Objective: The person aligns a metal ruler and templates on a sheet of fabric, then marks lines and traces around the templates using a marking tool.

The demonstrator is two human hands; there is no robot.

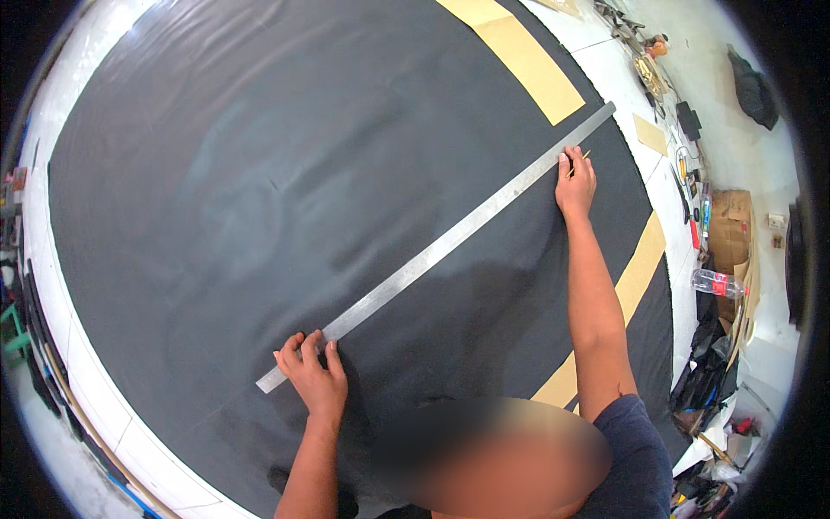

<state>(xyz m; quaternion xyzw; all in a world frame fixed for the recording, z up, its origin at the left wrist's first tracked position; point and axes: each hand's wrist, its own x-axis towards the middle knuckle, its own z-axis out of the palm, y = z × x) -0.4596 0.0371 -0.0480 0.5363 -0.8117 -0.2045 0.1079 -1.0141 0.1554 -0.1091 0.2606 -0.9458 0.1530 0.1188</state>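
The metal straightedge (450,241) lies diagonally across the black sheet (259,216). Left hand (316,381), grip spread, rests near one end; right hand (577,186), grip closed on a thin stick (587,156), touches toward the other. Even pressure should prevent pivoting.

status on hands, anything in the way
Left hand on metal ruler near lower end; right hand toward upper end, holding thin stick. Ruler slants across black sheet. Tan strip beside upper end, not under.
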